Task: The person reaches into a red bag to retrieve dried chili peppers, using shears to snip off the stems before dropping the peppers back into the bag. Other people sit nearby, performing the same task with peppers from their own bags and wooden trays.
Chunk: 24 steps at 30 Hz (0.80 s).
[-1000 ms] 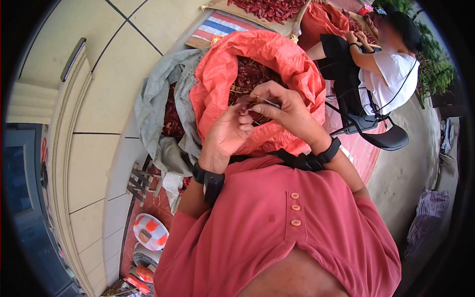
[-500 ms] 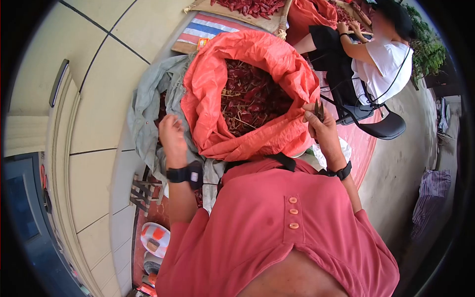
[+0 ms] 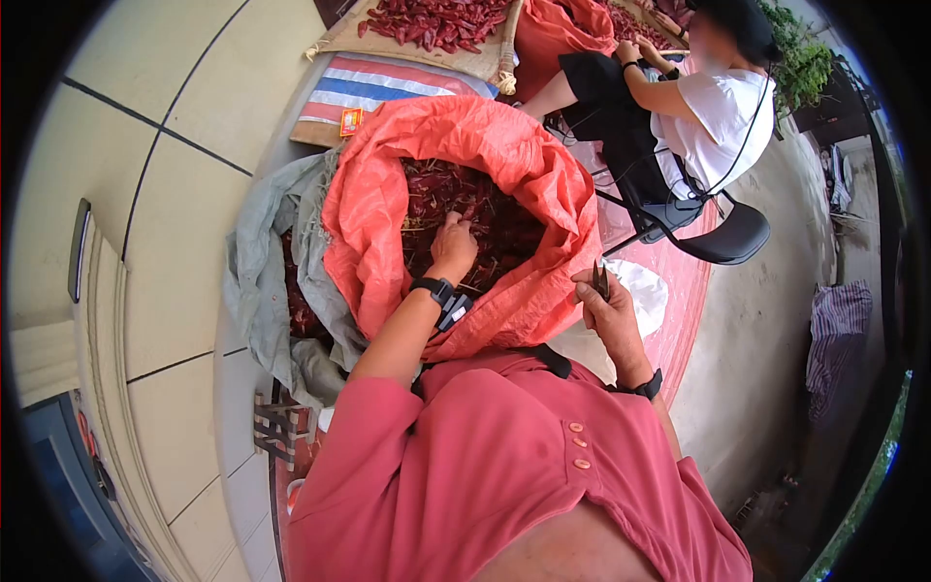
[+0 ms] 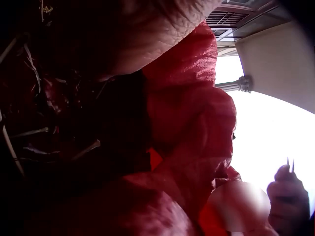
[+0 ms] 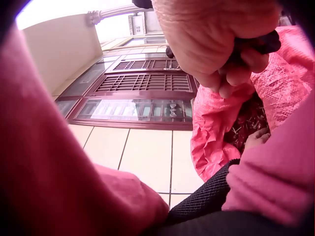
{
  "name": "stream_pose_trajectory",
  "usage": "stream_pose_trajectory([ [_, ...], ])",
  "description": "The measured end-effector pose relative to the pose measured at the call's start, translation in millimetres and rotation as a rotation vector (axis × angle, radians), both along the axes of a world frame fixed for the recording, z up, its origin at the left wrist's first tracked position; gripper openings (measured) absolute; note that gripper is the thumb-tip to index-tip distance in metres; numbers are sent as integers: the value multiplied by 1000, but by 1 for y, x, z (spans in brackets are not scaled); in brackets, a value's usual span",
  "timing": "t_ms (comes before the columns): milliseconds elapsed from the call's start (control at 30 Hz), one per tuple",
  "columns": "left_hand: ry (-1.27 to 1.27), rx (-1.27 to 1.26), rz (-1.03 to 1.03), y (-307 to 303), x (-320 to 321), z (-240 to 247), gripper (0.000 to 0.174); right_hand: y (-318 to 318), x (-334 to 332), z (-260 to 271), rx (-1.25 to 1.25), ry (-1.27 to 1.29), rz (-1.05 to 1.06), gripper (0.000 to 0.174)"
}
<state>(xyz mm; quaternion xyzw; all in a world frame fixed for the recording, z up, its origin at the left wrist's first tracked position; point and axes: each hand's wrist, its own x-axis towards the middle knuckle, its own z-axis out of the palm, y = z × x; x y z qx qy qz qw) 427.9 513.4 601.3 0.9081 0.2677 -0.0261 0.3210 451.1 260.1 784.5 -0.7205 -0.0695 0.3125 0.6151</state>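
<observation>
My left hand [image 3: 454, 250] reaches down into an open red woven sack [image 3: 364, 194], its fingers among the dried red chilies [image 3: 427, 189] and stalks inside. Shadow and the hand itself hide its fingertips in the left wrist view, so I cannot tell whether they pinch a chili. Just outside the sack's right rim, my right hand [image 3: 613, 315] grips small scissors [image 3: 601, 279], the two pointed blades sticking up past the thumb and slightly apart. A dark handle [image 5: 268, 43] shows in the curled fingers in the right wrist view.
A grey sack [image 3: 257, 247] with more chilies leans against the red one's left side. Beyond lie a striped bag [image 3: 373, 85] and a tray [image 3: 339, 44] heaped with chilies. At the right, another person [image 3: 713, 116] sits on a black folding chair [image 3: 732, 238]. A wooden stool [image 3: 276, 427] stands lower left.
Both hands were together over the sack, the left with a dark red chili. They parted, the left swinging out over the grey sack, then into the red one. The right moved outside the rim, keeping the scissors.
</observation>
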Motion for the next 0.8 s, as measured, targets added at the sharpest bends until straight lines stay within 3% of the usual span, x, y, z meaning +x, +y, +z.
stream_pose_trajectory([
  [100, -432, -31, 62, 10, -16, 4, 27, -1, 1, -6, -7, -16, -41, 15],
  [133, -454, -370, 191, 14, -20, 6, 31, 3, 1, -5, -25, 15, -44, 14],
  [167, -574, -500, 262, 13, -26, 9, 32, 8, 2, -7, -17, 9, -17, 14],
  [233, -527, -1163, 514, 17, -35, 50, 33, 22, 4, -10, -1, -12, 45, 14],
  [333, -606, -1619, 523, 25, -44, 70, 35, 50, 10, -11, -35, -41, 106, 18],
  [433, -620, -1896, 490, 21, -48, 91, 35, 77, 14, -17, 28, -97, 121, 25],
  [533, -645, -1948, 450, 8, -55, 111, 35, 105, 11, -18, 182, -70, 40, 23],
  [633, -638, -2021, 467, -13, -60, 118, 35, 104, 13, -9, 263, 53, 110, 19],
  [767, -605, -1854, 389, -39, -72, 134, 36, 96, 19, -4, 320, -110, 197, 12],
  [800, -605, -1806, 437, -44, -76, 135, 34, 98, 13, 9, 323, -125, 126, 12],
])
